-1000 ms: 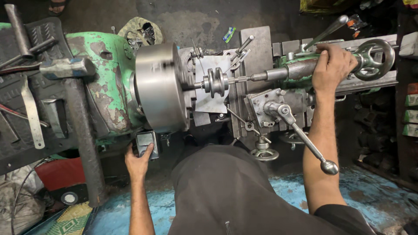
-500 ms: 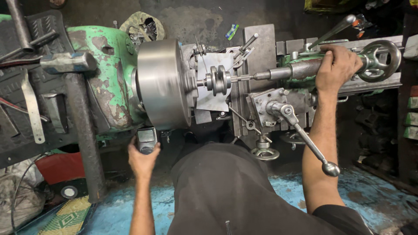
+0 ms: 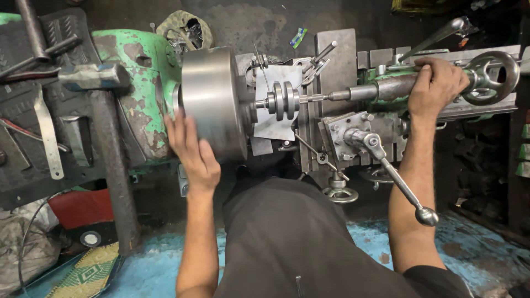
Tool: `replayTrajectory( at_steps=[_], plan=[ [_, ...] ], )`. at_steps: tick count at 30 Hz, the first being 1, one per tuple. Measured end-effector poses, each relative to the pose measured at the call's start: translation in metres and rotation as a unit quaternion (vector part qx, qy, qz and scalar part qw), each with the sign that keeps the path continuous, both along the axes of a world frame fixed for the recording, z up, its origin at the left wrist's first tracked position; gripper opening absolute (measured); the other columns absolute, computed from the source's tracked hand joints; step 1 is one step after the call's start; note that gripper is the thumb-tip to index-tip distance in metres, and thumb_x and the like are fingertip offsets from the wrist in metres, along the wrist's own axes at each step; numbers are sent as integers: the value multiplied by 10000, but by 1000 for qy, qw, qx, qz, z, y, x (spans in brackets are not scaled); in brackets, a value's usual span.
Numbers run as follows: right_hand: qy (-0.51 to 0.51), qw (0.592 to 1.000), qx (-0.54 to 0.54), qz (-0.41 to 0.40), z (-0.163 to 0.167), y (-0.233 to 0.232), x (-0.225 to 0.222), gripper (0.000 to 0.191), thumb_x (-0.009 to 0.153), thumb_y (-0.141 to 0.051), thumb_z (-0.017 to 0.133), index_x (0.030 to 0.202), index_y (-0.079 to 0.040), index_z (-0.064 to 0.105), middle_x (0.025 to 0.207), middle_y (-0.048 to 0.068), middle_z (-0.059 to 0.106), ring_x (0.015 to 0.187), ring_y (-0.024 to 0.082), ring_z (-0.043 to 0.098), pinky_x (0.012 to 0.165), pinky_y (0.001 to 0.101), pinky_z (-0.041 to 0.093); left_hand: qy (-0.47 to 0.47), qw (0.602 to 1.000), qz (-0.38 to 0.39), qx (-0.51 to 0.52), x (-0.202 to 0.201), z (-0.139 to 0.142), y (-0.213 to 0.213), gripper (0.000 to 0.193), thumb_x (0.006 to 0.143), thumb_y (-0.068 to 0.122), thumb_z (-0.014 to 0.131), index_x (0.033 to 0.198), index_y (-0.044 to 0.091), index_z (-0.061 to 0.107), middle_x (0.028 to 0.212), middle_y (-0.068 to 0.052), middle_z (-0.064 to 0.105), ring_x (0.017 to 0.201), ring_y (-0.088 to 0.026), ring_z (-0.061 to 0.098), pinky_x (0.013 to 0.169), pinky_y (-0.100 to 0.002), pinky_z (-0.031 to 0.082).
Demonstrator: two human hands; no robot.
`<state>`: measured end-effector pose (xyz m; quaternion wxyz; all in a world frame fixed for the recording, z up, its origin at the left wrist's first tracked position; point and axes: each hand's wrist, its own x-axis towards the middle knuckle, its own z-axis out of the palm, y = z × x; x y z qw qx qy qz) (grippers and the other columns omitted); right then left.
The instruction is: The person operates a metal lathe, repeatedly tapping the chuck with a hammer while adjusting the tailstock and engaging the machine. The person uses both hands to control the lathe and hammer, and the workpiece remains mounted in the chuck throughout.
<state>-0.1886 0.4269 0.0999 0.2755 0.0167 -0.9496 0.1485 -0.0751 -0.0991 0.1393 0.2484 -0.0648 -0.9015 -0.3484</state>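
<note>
I stand over an old green lathe (image 3: 135, 66). My left hand (image 3: 190, 152) lies flat, fingers spread, against the near rim of the big steel chuck (image 3: 212, 99). A small grooved metal workpiece (image 3: 282, 100) sits in the chuck, met by the tailstock spindle (image 3: 353, 94) from the right. My right hand (image 3: 436, 83) grips the tailstock barrel just left of its round handwheel (image 3: 491, 77). My dark shirt hides the lathe's front below the chuck.
A long tool-post lever with a ball end (image 3: 426, 215) sticks out toward me by my right forearm. A small handwheel (image 3: 339, 193) sits below the carriage. A hammer (image 3: 94, 77) and metal strips lie at the left. The floor is blue, with a patterned mat (image 3: 88, 270).
My left hand has risen from a small switch box under the headstock and now presses on the chuck's rim. My right hand has stayed on the tailstock.
</note>
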Motion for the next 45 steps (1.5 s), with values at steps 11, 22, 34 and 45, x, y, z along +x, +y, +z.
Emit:
replayTrajectory(
  at_steps=[11, 22, 34, 45],
  plan=[
    [-4, 1000, -3, -22, -9, 5, -7, 247, 981, -119, 538, 985, -115, 786, 1051, 22, 731, 1082, 237, 574, 1084, 406, 323, -199, 969, -98, 105, -110, 54, -23, 466, 1137, 215, 309, 1517, 33, 506, 1653, -198, 401, 1571, -402, 301, 1319, -487, 174],
    [11, 1000, -9, -24, -17, 11, -10, 228, 965, -132, 552, 964, -110, 779, 1064, 26, 744, 1076, 230, 596, 1092, 403, 323, -229, 955, -100, 159, -116, 58, -22, 461, 1120, 221, 331, 1488, 22, 525, 1610, -203, 453, 1557, -365, 331, 1306, -449, 192],
    [10, 999, -5, -41, -29, 22, -14, 256, 1019, -181, 541, 941, -138, 781, 963, -6, 713, 978, 198, 572, 1055, 386, 329, -283, 930, -75, 222, -121, 65, -17, 484, 1083, 235, 330, 1481, 28, 514, 1532, -156, 532, 1451, -288, 435, 1229, -370, 293],
    [20, 999, -12, -34, -16, 10, -9, 242, 968, -135, 549, 948, -119, 790, 1009, 19, 724, 1032, 232, 576, 1067, 389, 337, -207, 946, -82, 236, -98, 60, -9, 483, 1097, 181, 320, 1504, -25, 480, 1557, -186, 513, 1494, -301, 446, 1272, -384, 299]
  ],
)
